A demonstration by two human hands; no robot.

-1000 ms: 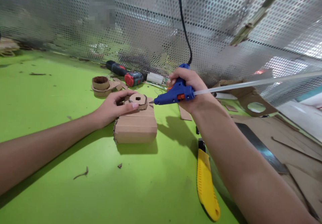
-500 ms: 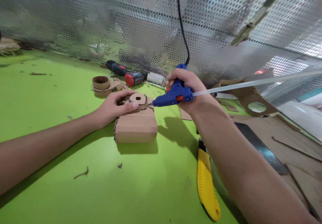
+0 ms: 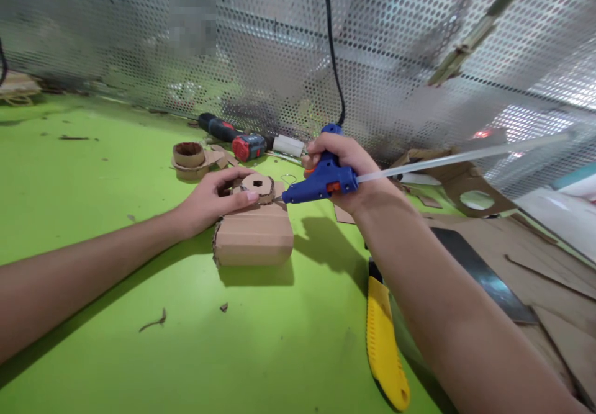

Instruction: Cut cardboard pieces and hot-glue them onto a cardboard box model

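Note:
My left hand (image 3: 218,200) grips a round cardboard disc (image 3: 258,185) with a small dark hole, its thumb on the near side. The disc sits on top of a rounded cardboard body (image 3: 254,237) lying on the green table. My right hand (image 3: 342,159) is wrapped round a blue glue gun (image 3: 316,184) with an orange trigger. The gun's nozzle points left, at the right edge of the disc; whether it touches is too small to tell. A long clear glue stick (image 3: 419,166) sticks out of the gun's back.
A yellow cutter (image 3: 385,339) lies near my right forearm. Behind are a power drill (image 3: 233,138), a cardboard ring (image 3: 189,159) and a white roll (image 3: 288,146). Cardboard sheets and a dark plate (image 3: 484,274) lie right. A perforated metal panel (image 3: 261,54) stands behind.
The glue gun in my right hand has moved slightly left and down, its nozzle closer to the disc. My left hand keeps its hold.

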